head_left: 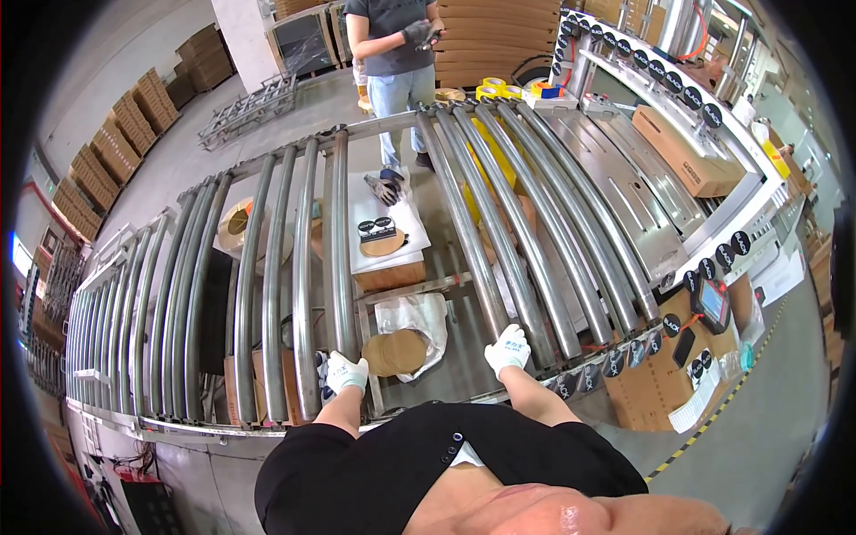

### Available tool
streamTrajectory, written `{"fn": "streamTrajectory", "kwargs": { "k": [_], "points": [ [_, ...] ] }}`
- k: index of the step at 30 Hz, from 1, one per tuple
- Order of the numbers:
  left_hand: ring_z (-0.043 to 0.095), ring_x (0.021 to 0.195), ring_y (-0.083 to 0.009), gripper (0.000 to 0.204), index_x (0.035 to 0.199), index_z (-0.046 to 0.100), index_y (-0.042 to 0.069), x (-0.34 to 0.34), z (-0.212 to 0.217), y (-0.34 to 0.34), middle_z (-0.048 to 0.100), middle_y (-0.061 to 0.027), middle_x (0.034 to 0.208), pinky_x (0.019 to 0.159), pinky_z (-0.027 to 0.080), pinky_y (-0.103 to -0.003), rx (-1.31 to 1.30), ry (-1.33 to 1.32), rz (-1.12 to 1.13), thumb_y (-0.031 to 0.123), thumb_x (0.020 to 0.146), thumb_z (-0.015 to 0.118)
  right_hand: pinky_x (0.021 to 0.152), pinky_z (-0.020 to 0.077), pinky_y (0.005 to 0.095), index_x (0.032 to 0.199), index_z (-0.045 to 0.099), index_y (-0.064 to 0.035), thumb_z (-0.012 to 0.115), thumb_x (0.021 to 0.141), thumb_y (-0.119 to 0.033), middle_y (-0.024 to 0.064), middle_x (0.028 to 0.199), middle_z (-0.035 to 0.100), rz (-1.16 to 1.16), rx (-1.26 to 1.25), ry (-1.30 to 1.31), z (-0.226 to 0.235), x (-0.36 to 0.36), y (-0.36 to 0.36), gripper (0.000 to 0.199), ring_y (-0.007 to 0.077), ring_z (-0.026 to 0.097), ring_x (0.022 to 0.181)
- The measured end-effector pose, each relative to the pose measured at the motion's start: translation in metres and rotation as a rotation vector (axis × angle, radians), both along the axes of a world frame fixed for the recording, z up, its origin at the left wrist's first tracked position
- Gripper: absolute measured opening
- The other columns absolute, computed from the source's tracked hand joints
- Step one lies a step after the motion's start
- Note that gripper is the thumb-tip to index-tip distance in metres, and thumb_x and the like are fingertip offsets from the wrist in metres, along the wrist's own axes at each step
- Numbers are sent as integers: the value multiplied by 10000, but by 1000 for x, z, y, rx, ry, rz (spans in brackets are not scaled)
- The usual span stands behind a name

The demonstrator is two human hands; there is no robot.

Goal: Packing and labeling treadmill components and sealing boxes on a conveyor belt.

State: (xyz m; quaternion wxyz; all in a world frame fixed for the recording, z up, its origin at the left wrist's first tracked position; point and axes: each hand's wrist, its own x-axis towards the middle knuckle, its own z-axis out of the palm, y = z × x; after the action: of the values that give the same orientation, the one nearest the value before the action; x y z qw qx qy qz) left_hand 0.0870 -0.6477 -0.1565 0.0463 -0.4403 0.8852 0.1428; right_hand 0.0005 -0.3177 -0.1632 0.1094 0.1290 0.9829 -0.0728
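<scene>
Both hands wear white gloves and rest at the near edge of a roller conveyor [267,267]. The left hand [346,372] sits on the near end of a steel roller [340,250], fingers curled down over it; whether they close fully around the roller cannot be told from here. The right hand [507,347] lies on the near end of another roller [473,232] across a wide gap in the row, fingers bent down against the metal, and again its hold cannot be judged.

Between the two hands, below the gap, a stack of brown round discs [395,351] lies on a clear plastic bag [417,316], just ahead of the fingertips and lower than the rollers. Farther along the gap stands a cardboard box [390,275] topped by a white sheet [379,214], with one brown disc and small black round pieces on it, and a pair of grey gloves [384,187] at its far end.

Beyond the conveyor another person [392,53] in a dark shirt and jeans stands holding something in gloved hands. Rolls of yellow tape [492,89] sit at the far end.
</scene>
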Motion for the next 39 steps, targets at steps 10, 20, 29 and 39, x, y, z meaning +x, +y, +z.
{"fn": "streamTrajectory", "kwargs": {
  "k": [10, 20, 29, 39],
  "points": [
    [565, 1098, -335, 666, 1184, 496, 49, -5, 5, 8, 578, -165, 1152, 929, 455, -435, -36, 58, 0, 404, 669, 724, 820, 509, 425, 1293, 373, 54, 725, 731, -368, 178, 1123, 556, -45, -76, 9, 12, -1, 3, 786, 289, 619, 991],
    [583, 1006, -358, 616, 1103, 548, 41, -6, -11, 6, 590, -179, 1076, 848, 477, -474, -68, 97, 10, 454, 683, 728, 838, 486, 427, 1327, 346, 81, 692, 742, -309, 184, 1134, 550, -48, -65, 45, -7, 0, 7, 783, 306, 605, 1004],
    [523, 1195, -343, 853, 1284, 437, -8, -8, 18, 13, 533, -216, 1261, 991, 429, -429, 58, 0, 26, 488, 670, 760, 841, 489, 421, 1325, 353, 73, 694, 742, -313, 182, 1139, 550, -39, -66, 48, -3, 0, 3, 778, 301, 607, 1007],
    [614, 1037, -352, 644, 1096, 557, 22, -8, 38, 32, 609, -194, 1102, 869, 490, -447, 76, 14, 50, 510, 714, 735, 838, 492, 426, 1319, 378, 78, 634, 760, -244, 200, 1132, 569, -72, -95, 59, -1, 0, 8, 694, 308, 615, 1004]
  ]
}}
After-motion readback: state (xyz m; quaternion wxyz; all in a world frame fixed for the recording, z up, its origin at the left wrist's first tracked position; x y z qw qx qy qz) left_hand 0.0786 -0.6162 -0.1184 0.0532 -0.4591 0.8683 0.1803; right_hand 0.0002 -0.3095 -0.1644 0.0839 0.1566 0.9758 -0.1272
